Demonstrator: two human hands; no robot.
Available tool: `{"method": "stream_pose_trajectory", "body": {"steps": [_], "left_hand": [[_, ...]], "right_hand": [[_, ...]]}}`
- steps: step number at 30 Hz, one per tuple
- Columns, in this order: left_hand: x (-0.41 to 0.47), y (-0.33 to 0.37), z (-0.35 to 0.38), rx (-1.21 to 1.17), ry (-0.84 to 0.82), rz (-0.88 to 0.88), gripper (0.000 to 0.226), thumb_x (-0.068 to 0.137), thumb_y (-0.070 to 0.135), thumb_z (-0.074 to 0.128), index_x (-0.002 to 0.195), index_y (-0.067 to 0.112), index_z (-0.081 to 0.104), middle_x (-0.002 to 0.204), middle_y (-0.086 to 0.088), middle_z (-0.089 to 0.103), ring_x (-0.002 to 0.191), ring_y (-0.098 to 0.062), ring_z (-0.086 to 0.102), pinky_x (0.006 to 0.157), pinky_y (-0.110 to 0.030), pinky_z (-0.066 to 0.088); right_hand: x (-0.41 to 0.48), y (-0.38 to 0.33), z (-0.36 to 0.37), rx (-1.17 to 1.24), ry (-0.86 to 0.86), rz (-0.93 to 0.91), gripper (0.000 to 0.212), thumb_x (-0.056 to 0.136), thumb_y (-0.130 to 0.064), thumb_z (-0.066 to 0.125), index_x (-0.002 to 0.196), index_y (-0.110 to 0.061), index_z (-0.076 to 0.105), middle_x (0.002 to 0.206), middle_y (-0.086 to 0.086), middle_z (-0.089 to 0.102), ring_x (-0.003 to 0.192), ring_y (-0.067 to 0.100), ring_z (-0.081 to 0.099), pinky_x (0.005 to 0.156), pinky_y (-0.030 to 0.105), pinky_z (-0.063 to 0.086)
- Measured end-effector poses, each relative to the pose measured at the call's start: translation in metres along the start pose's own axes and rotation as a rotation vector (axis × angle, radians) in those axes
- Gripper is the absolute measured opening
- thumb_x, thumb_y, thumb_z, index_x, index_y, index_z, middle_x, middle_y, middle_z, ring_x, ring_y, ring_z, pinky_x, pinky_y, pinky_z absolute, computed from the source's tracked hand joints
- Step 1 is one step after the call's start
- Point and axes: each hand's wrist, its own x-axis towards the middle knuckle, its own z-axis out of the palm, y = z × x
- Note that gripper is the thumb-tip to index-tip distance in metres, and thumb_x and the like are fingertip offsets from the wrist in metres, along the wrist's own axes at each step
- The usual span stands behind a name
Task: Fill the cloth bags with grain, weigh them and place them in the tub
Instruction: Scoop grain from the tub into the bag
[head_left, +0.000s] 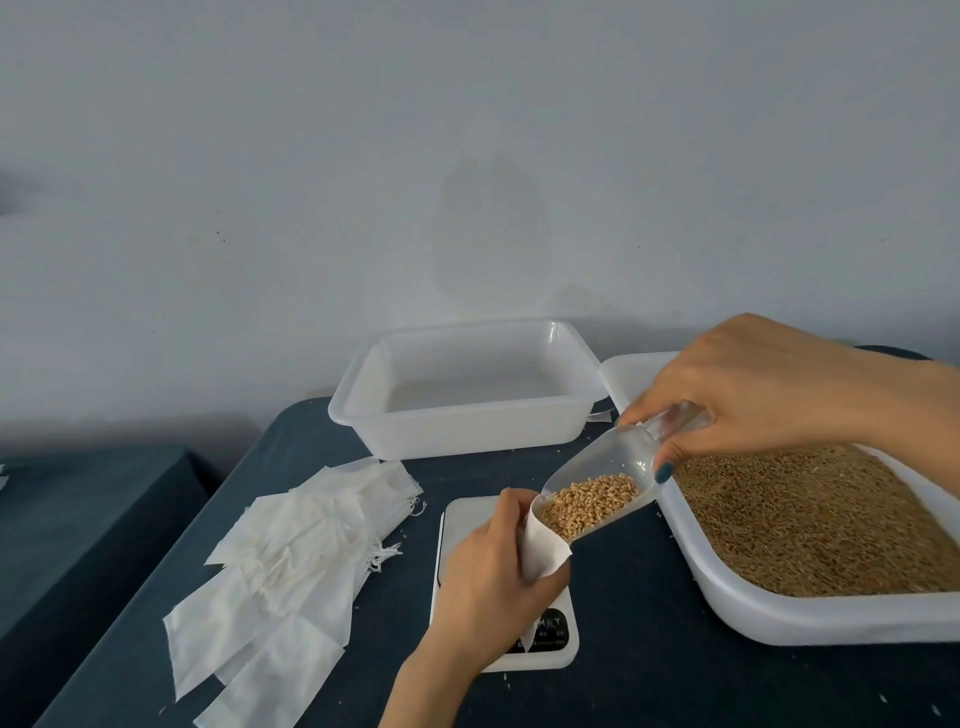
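Plastic scoop (613, 462) aslant in right grip (763, 384)

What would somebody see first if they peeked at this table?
Right in the middle, the right hand tips a clear scoop of golden grain into a small cloth bag that the left hand holds open over the scale. To the right sits a big white tray filled with more grain, and to the left lies a pile of flat white bags.
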Motion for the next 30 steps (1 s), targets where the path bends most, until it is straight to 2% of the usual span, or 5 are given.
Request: {"method": "stream_pose_trajectory", "body": {"steps": [16,21,23,27,30], "left_hand": [[0.0,0.003,0.0,-0.134,0.004,-0.013,0.036,0.083,0.048,0.061,0.112,0.047,0.04,0.096,0.027,0.062,0.083,-0.004,0.063,0.069,-0.028,0.055],[0.001,0.007,-0.006,-0.17,0.015,0.02,0.031,0.087,0.047,0.059,0.114,0.043,0.044,0.083,0.022,0.064,0.068,-0.005,0.06,0.063,-0.021,0.05],[0.001,0.009,-0.008,-0.214,0.009,0.018,0.026,0.092,0.042,0.059,0.114,0.04,0.046,0.069,0.015,0.061,0.058,-0.005,0.055,0.058,-0.019,0.045],[0.003,0.015,-0.014,-0.329,-0.027,0.031,0.021,0.099,0.046,0.046,0.115,0.034,0.05,0.072,-0.007,0.061,0.06,-0.009,0.051,0.059,-0.034,0.045],[0.005,0.016,-0.018,-0.318,-0.046,0.013,0.028,0.101,0.046,0.034,0.114,0.032,0.055,0.083,-0.004,0.063,0.069,-0.009,0.053,0.061,-0.036,0.042]], "right_hand": [[-0.015,0.0,0.014,0.106,0.008,0.121,0.059,0.063,-0.085,0.034,0.118,-0.069,0.047,0.091,-0.039,0.065,0.079,-0.014,0.058,0.063,0.009,0.039],[-0.034,0.011,0.054,0.432,-0.072,0.249,0.049,0.068,-0.09,0.039,0.106,-0.064,0.056,0.09,-0.025,0.07,0.083,0.003,0.069,0.082,0.036,0.057],[-0.041,0.012,0.069,0.642,-0.033,0.265,0.041,0.071,-0.082,0.047,0.1,-0.057,0.063,0.095,-0.021,0.071,0.088,0.007,0.07,0.084,0.038,0.057],[-0.05,0.01,0.086,0.994,0.122,0.356,0.027,0.076,-0.059,0.059,0.095,-0.042,0.069,0.095,-0.006,0.074,0.076,0.004,0.068,0.067,0.018,0.055],[-0.054,0.025,0.105,0.98,0.209,0.567,0.024,0.084,-0.041,0.059,0.099,-0.023,0.066,0.088,0.0,0.074,0.073,0.016,0.066,0.071,0.033,0.057]]}}
